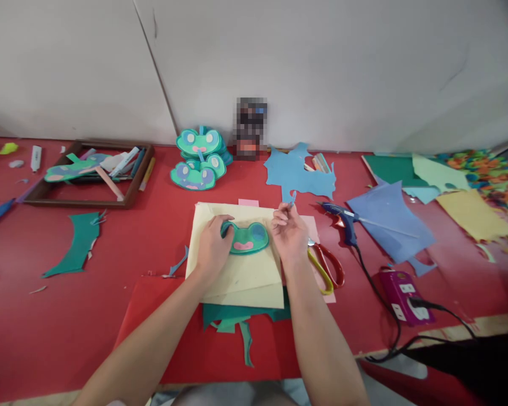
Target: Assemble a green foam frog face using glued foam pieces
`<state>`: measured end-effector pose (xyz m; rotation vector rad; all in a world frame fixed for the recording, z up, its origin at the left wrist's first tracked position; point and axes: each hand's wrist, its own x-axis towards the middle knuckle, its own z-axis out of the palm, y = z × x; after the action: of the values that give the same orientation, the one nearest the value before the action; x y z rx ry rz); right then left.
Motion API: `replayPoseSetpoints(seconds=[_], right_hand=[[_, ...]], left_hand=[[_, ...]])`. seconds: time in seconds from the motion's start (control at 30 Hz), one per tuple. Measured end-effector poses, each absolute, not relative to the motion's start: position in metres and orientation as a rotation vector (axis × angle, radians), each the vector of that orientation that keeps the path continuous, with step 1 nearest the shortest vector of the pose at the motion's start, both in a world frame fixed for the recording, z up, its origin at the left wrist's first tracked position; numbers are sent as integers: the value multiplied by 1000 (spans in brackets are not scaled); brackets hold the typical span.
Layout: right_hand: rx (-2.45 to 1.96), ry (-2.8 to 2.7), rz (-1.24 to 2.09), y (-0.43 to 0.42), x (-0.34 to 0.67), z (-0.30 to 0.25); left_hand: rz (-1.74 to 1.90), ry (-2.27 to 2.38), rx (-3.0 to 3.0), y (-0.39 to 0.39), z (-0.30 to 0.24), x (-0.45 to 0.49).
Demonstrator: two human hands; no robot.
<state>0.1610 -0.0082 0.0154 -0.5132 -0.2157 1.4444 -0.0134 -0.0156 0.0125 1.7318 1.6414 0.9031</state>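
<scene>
Red tabletop (127, 239) carries a cream sheet (254, 274) as apparent backing. At frame centre, left hand (215, 242) grips the green face (249, 237) by its left edge, presumably for steadiness; right hand (291, 232) pinches a small blue item (293, 197) clear.

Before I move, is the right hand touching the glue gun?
Apart: the head view shows red tabletop between the right hand and the glue gun.
</scene>
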Motion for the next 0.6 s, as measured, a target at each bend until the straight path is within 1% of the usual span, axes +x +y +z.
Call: replayPoseSetpoints(seconds=[0.07,0.2,0.3,0.43,0.6], right_hand=[[-574,-445,1501,-11,156,18],[-786,-820,1770,-15,146,16],[-878,-763,1782,-13,142,7],[-837,-643,1771,-9,142,1],[-831,-671,1672,-11,140,3]], left_hand=[[896,1637,1728,-15,9,-14],[911,1615,1752,-13,4,-15],[1038,1626,1887,-14,5,-16],[1232,1551,1924,-20,12,-13],[1122,1254,1597,-29,16,3]])
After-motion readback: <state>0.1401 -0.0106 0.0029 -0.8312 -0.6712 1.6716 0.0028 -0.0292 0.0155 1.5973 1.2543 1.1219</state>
